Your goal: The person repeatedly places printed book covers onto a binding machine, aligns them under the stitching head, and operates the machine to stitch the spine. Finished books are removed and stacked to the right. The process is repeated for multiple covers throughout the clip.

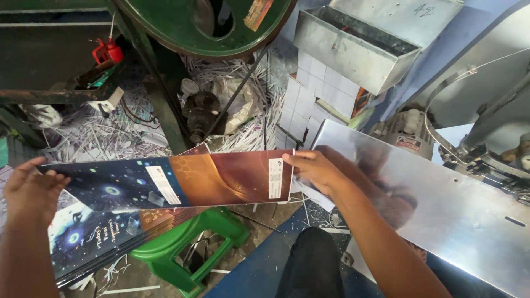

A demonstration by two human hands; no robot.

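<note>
Glossy printed sheet [182,182]: we pinch its right edge with our right hand [314,168], our left hand [30,187] flat and open against its left edge, above the stack [94,243].

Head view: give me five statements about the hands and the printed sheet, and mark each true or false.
1. The right hand holds the printed sheet at its right end. True.
2. The left hand is at the sheet's left end. True.
3. A red stool stands below the sheet. False: the stool is green.
4. The sheet is plain white. False: it is dark blue and brown with white labels.
5. A shiny metal plate lies to the right of the right hand. True.
</note>
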